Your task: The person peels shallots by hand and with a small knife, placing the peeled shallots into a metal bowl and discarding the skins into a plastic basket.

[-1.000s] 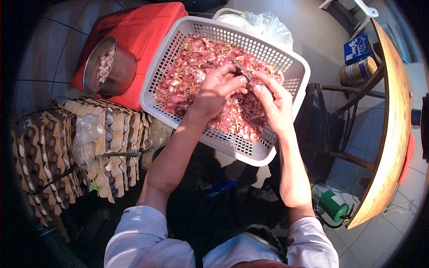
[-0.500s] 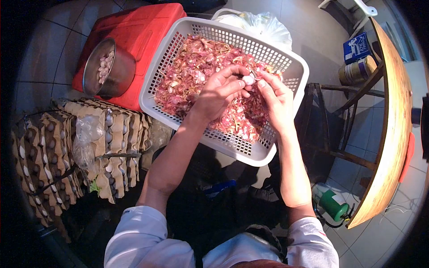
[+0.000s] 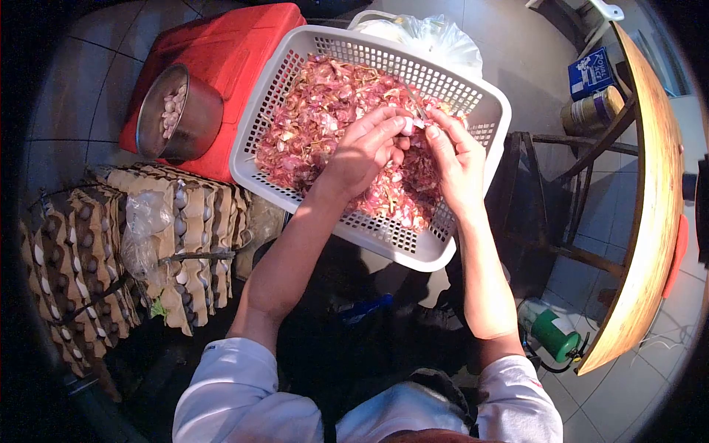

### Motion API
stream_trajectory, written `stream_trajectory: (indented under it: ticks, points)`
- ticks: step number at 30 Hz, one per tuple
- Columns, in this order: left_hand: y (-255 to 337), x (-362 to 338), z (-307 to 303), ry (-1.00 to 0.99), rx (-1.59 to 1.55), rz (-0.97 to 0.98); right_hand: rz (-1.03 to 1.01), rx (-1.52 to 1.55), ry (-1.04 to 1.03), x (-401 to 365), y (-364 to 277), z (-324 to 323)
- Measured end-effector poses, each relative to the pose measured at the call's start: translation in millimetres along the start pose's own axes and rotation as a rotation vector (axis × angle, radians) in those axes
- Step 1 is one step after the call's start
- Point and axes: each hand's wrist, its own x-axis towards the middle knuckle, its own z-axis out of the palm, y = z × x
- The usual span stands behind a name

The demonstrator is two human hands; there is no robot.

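Note:
My left hand (image 3: 371, 148) is closed, pinching a small pale peeled shallot (image 3: 408, 126) between thumb and fingertips. Close beside it, my right hand (image 3: 458, 159) grips a small knife (image 3: 414, 101), its thin blade pointing up and away from me; the handle is hidden in the fingers. Both hands are over a grey plastic basket (image 3: 255, 188) with perforated sides. Reddish shallots and loose papery skins (image 3: 317, 103) fill much of it. To the left, a metal pot (image 3: 203, 122) holds several pale pink peeled shallots (image 3: 173, 111).
The pot rests on a red plastic box (image 3: 244, 44). Stacked egg trays (image 3: 199, 251) stand at the left. Behind the basket lies a clear plastic bag (image 3: 443, 44). A wooden tabletop (image 3: 650, 199), a can (image 3: 591, 112) and a green gas canister (image 3: 550, 332) are at the right.
The knife blade has swung to point upward, away from me. The fingers have shifted around the shallot, which shows less now. Both arms stay nearly in place.

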Motion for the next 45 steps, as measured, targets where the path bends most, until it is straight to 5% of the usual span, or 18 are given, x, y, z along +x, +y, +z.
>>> stream_trajectory:
  ticks: [9,21,33,43,45]
  points:
    - [-2.8,0.2,-8.9,0.030,-0.159,-0.021,-0.010,0.161,0.022,2.7,1.3,-0.3]
    - [0.7,-0.2,-7.1,0.040,-0.153,0.013,-0.154,-0.229,-0.086,-4.5,-13.8,2.6]
    - [2.4,-1.7,-5.2,0.026,-0.151,0.005,0.009,0.089,-0.115,-2.7,-4.4,-2.3]
    - [2.9,-4.3,-4.2,-0.039,-0.117,-0.006,-0.117,-0.063,-0.138,-3.0,-7.0,-2.6]
    - [3.3,-3.6,-3.7,-0.052,-0.150,-0.006,0.012,0.130,-0.164,-2.2,-5.3,-3.7]
